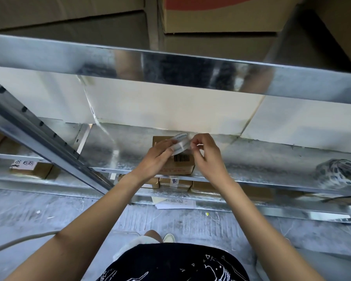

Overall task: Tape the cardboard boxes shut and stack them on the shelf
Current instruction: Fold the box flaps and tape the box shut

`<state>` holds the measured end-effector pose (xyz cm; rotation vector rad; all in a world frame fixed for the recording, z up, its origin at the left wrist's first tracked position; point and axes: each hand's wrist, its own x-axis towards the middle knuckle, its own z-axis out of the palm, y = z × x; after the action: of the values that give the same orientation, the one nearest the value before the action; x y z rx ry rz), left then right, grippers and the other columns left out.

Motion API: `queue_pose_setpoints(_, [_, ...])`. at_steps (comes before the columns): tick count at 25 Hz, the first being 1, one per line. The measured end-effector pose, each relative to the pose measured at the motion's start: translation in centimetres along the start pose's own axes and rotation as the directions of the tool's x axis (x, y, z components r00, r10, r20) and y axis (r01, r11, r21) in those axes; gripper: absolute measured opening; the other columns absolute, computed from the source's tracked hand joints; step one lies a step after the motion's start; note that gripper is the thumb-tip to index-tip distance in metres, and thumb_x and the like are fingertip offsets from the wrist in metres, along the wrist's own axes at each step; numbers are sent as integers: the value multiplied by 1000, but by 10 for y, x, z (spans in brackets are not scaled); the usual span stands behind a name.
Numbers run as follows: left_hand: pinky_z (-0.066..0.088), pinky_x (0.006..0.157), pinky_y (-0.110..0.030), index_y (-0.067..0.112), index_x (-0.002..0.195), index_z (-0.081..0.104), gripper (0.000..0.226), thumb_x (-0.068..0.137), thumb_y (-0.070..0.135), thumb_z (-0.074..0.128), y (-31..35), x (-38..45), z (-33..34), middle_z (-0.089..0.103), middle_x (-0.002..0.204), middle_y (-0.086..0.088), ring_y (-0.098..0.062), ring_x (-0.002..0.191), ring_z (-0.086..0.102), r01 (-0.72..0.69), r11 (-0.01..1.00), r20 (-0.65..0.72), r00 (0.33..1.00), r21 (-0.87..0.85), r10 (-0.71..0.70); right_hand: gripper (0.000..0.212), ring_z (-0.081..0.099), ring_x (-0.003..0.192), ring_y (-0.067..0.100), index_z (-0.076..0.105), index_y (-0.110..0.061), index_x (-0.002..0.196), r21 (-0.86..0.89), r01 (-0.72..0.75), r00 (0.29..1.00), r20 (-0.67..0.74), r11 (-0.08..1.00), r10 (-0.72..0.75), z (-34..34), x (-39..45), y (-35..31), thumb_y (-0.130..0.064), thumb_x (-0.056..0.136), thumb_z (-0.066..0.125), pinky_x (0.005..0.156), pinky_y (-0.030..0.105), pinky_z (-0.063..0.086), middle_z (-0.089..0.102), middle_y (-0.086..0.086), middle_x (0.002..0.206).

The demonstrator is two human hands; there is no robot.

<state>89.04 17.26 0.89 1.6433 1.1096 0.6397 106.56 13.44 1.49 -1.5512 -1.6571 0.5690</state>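
Above the small cardboard box [175, 159], both hands' fingers [168, 148] pinch a tape roll [180, 144], forearms outstretched.

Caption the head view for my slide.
Both hands, left and right, hold a tape roll over a small cardboard box on a metal shelf.

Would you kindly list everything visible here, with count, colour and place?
small cardboard box: one, brown, barcode on top, on the metal shelf
tape roll: one, whitish, held over that box
white cartons: several, at the shelf's back
printed tape roll: one, far right on the shelf
small boxes: several, brown, lower level
papers: white, beneath them
left hand: holds the tape roll
right hand: pinches the tape end
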Motion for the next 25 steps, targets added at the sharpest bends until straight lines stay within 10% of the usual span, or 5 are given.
queue_pose_setpoints(14, [39,102,-34,30,122,52,31,96,45,47,-4,-3,6,55,125,10,-12,121,47,34,999,-10,999,27,-34,27,61,73,2,59,-20,99,263,-217,950,-165,940,266,-3,4,-9,-1,82,67,69,15,46,64,-9,76])
queue_pose_setpoints(17, [43,96,-23,31,126,35,68,72,54,69,-12,-6,10,48,128,6,-6,119,48,15,997,-69,997,-76,-20,18,62,69,-1,69,-17,88,382,-285,926,-127,879,356,-6,6,-9,0,81,68,69,18,47,68,-10,74])
queue_pose_setpoints(22, [46,86,-10,19,130,35,78,72,53,74,-11,-1,15,59,118,9,6,107,57,79,971,-161,980,-226,-117,12,62,70,12,67,-3,84,806,-376,865,128,457,485,-9,10,-21,6,86,59,69,20,53,69,2,73])
queue_pose_setpoints(25, [40,73,0,11,123,46,39,93,34,56,-6,4,14,61,106,10,16,90,57,76,950,-265,951,-301,-160,9,60,70,14,63,3,90,841,-508,788,367,187,495,-10,9,-22,5,90,54,67,19,52,68,5,71])
